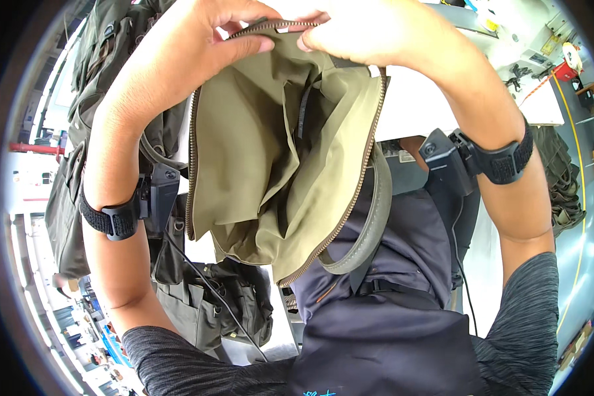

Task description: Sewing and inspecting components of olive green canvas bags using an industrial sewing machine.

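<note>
An open olive-green bag is held up in front of me, showing its pale khaki lining, inner pockets, zipper edges and a grey-green handle hanging at the right. At its top edge, my left hand pinches the zipped rim, thumb pressed over the fabric. My right hand grips the same rim just to the right, its fingertips partly behind the cloth. Black strapped devices with cables sit on both my forearms.
Dark olive bags are piled at the left, with another lower down and more at the right. Behind the bag is a white table. A floor with a yellow line shows at the far right.
</note>
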`<action>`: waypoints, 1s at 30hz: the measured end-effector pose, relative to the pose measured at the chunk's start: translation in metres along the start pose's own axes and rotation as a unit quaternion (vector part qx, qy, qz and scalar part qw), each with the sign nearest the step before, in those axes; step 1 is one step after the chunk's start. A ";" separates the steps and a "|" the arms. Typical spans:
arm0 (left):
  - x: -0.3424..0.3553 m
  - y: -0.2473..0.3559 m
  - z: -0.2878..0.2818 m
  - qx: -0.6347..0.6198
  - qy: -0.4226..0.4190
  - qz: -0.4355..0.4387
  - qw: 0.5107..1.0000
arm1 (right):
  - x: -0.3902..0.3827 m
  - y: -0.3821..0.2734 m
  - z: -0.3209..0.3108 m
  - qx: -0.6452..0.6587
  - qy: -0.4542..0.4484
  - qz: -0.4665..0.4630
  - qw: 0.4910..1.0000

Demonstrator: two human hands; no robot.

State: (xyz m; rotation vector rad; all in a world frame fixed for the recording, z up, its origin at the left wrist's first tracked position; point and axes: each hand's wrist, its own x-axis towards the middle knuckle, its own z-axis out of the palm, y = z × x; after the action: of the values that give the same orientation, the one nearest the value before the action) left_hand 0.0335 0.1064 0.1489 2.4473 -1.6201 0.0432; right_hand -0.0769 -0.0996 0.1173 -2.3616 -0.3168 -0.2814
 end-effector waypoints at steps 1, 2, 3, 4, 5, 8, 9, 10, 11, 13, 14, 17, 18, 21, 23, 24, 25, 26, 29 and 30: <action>-0.001 0.000 0.002 0.008 0.026 0.023 0.999 | 0.003 0.000 0.002 -0.019 0.006 0.009 1.000; 0.000 -0.001 0.002 0.010 0.020 0.026 0.999 | 0.006 -0.001 0.005 -0.039 0.011 0.019 0.999; 0.001 -0.001 0.002 0.013 0.014 0.030 0.999 | 0.013 -0.001 0.004 -0.050 -0.007 0.059 0.997; 0.001 0.001 0.003 0.015 0.008 0.034 0.999 | 0.014 -0.001 0.003 -0.053 -0.021 0.065 0.996; 0.002 0.002 0.002 0.018 0.023 0.044 0.999 | 0.017 -0.001 0.002 -0.056 -0.034 0.071 0.995; 0.004 0.011 0.001 0.018 0.040 0.071 0.996 | 0.014 0.003 -0.006 -0.044 -0.063 0.019 0.997; 0.003 0.014 -0.004 0.013 0.026 0.078 0.997 | 0.015 0.005 -0.008 -0.043 -0.073 0.025 0.996; 0.005 0.017 -0.004 0.028 0.023 0.094 0.995 | 0.017 0.006 -0.006 -0.055 -0.068 0.021 0.996; 0.005 0.018 -0.007 0.043 0.020 0.110 0.993 | 0.018 0.008 -0.004 -0.068 -0.064 0.018 0.995; 0.008 0.017 -0.007 0.105 0.025 0.150 0.983 | 0.024 0.009 0.006 -0.112 -0.028 -0.010 0.993; 0.009 0.017 -0.006 0.130 0.022 0.165 0.977 | 0.027 0.010 0.011 -0.127 -0.011 -0.025 0.992; 0.009 0.012 -0.007 0.171 -0.008 0.159 0.972 | 0.029 0.011 0.016 -0.129 0.016 -0.040 0.991; 0.009 0.011 -0.007 0.188 -0.007 0.147 0.971 | 0.029 0.011 0.015 -0.125 0.019 -0.023 0.992; 0.011 0.013 -0.005 0.166 -0.012 0.133 0.977 | 0.024 0.012 0.007 -0.072 -0.032 -0.031 0.996; 0.012 0.017 -0.005 0.106 -0.017 0.073 0.992 | 0.023 0.014 0.007 -0.059 -0.035 -0.035 0.997; 0.010 0.020 -0.005 0.065 -0.020 0.012 0.998 | 0.024 0.015 0.012 -0.069 -0.012 -0.027 0.997; 0.009 0.022 -0.005 0.023 -0.024 -0.048 0.998 | 0.025 0.016 0.015 -0.077 0.010 -0.024 0.997; 0.008 0.024 -0.003 0.026 0.003 0.001 1.000 | 0.025 0.017 0.018 -0.084 0.032 -0.020 0.996; 0.007 0.026 0.001 0.066 0.042 0.099 0.992 | 0.025 0.017 0.020 -0.086 0.053 -0.026 0.995; 0.007 0.025 0.000 0.103 0.025 0.097 0.990 | 0.024 0.015 0.018 -0.079 0.034 -0.027 0.996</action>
State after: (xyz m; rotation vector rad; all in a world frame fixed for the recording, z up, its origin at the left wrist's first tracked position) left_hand 0.0132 0.0901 0.1533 2.3982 -1.9129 0.3130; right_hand -0.0475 -0.0944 0.1018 -2.4954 -0.3382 -0.4249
